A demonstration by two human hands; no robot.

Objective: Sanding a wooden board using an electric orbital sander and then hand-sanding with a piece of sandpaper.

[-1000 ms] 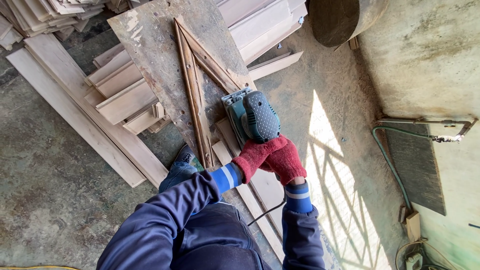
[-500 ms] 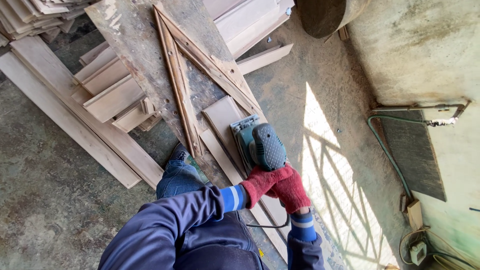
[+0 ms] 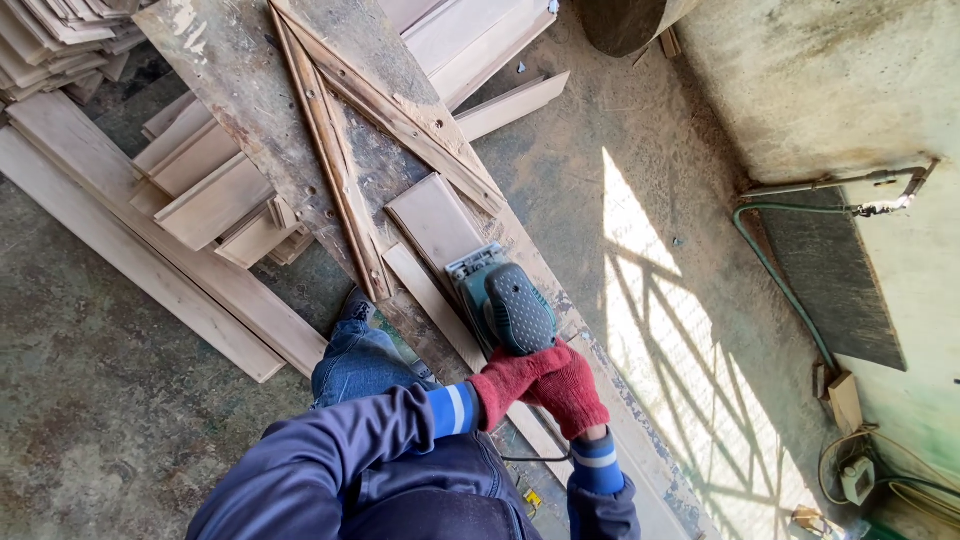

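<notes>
A teal electric sander (image 3: pixel 503 300) rests flat on a pale wooden board (image 3: pixel 432 222) that lies on a worn workbench (image 3: pixel 240 70). Both hands wear red knit gloves and grip the sander's rear end. My left hand (image 3: pixel 512 385) holds it from the left side, my right hand (image 3: pixel 568 392) from the right, the two pressed together. A black cord (image 3: pixel 535 455) trails back from the tool below my hands. Wooden strips (image 3: pixel 380 105) nailed in a V shape brace the board's far end.
Stacks of pale boards (image 3: pixel 205 190) lie on the floor left of the bench, more (image 3: pixel 470 40) behind it. A green hose (image 3: pixel 775 280) and metal pipe (image 3: pixel 840 185) run along the wall at right. My jeans-clad leg and shoe (image 3: pixel 355 345) stand beside the bench.
The sander has slid back along the board toward me, uncovering the board's far end. The view has shifted, so the bench sits further left and lower.
</notes>
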